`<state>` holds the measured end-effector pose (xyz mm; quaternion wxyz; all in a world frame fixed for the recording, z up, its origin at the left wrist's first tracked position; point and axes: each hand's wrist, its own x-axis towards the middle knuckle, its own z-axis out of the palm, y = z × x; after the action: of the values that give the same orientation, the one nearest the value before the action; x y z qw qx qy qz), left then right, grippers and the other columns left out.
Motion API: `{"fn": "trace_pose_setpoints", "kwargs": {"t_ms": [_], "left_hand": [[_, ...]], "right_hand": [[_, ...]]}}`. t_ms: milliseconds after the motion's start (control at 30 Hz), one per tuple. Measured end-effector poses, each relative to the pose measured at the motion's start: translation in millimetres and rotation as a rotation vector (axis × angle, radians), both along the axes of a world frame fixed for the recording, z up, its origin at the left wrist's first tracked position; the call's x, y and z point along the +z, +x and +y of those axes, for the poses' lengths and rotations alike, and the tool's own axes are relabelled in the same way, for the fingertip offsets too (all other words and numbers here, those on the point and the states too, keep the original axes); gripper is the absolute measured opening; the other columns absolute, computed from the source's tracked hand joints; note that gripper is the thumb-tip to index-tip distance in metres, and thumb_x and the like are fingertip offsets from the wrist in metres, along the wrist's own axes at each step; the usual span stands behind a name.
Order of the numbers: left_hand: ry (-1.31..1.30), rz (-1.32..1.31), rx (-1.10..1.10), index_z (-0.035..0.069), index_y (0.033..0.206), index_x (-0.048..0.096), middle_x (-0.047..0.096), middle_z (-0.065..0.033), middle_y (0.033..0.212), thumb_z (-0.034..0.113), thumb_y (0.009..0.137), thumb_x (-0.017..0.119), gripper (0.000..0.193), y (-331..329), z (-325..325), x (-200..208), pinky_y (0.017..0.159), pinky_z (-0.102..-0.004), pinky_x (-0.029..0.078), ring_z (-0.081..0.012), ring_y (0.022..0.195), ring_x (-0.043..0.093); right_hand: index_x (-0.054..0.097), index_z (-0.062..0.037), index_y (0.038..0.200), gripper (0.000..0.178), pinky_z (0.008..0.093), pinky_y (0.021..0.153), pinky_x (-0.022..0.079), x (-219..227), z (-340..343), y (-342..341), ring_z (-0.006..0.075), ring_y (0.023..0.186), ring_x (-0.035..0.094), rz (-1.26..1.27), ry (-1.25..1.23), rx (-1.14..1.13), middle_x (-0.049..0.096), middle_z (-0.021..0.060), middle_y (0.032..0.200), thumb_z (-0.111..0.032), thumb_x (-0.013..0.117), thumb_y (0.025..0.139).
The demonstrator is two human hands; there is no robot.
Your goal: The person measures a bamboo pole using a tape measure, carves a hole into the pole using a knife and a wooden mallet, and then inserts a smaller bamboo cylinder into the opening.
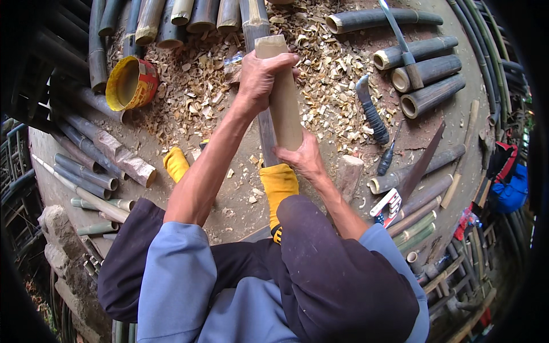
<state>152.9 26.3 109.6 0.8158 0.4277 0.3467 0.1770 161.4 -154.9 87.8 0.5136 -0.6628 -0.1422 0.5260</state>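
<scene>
A pale, shaved bamboo section [283, 108] lies lengthwise ahead of me, over a dark bamboo length [267, 137]. My left hand [260, 79] is closed around its far part, thumb across the top. Near its lower end, my right hand [303, 155] grips the same piece, thumb along the near edge. Both palms hide part of the surface. Just below my right hand is my foot in a yellow sock [279, 186], by the dark bamboo. Another yellow-covered foot [176, 163] shows left of my left forearm.
Wood shavings [194, 91] cover the ground ahead. A yellow-and-red bucket [130, 83] stands left. To the right lie a curved knife [373, 111], a screwdriver-like tool [386, 159], a handsaw [420, 166] and several dark bamboo tubes [433, 94]. A split log [123, 153] lies left.
</scene>
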Motion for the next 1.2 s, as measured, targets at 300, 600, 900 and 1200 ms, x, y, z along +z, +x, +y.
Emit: {"fn": "trace_pose_setpoints", "kwargs": {"t_ms": [300, 600, 900, 1200], "left_hand": [[-0.252, -0.247, -0.121, 0.0, 0.104, 0.053, 0.06, -0.0055, 0.082, 0.019, 0.074, 0.071, 0.04, -9.0, 8.0, 1.3, 0.065, -0.0328, 0.054, -0.0163, 0.069, 0.063], [0.182, 0.042, 0.059, -0.001, 0.096, 0.055, 0.062, -0.0084, 0.075, 0.021, 0.069, 0.078, 0.041, -0.2, -6.2, 11.6, 0.055, -0.0291, 0.053, -0.016, 0.063, 0.064], [0.702, 0.054, 0.166, -0.001, 0.091, 0.061, 0.066, -0.0105, 0.077, 0.029, 0.064, 0.078, 0.043, -41.3, -9.4, 45.8, 0.063, -0.0306, 0.057, -0.0191, 0.068, 0.066], [0.744, -0.25, 0.373, -0.002, 0.094, 0.056, 0.063, -0.0072, 0.073, 0.004, 0.068, 0.07, 0.03, -68.6, -24.5, 44.2, 0.065, -0.0303, 0.054, -0.0149, 0.067, 0.063]], "right_hand": [[0.058, -0.0004, 0.092, 0.037, 0.0264, 0.06, 0.046, -4.0, -5.8, 3.3, 0.0118, 0.066, 0.056, 0.298, 0.094, 0.07, 0.06, 0.004, 0.077, -0.018, 0.075, 0.063], [0.056, -0.0003, 0.103, 0.049, 0.0357, 0.069, 0.052, -11.2, 5.4, -9.7, 0.023, 0.075, 0.065, -0.363, -0.029, -0.032, 0.065, 0.0146, 0.084, -0.024, 0.076, 0.065], [0.052, -0.0068, 0.117, 0.061, 0.0427, 0.093, 0.043, -14.8, -19.3, 116.5, 0.0267, 0.106, 0.052, -0.829, 0.038, 0.001, 0.055, 0.0144, 0.117, -0.042, 0.074, 0.072], [0.031, -0.0196, 0.138, 0.065, 0.0534, 0.09, 0.041, -48.3, -96.5, 324.5, 0.0459, 0.112, 0.047, -1.462, -0.675, 0.124, 0.047, 0.0257, 0.123, -0.037, 0.06, 0.083]]}}
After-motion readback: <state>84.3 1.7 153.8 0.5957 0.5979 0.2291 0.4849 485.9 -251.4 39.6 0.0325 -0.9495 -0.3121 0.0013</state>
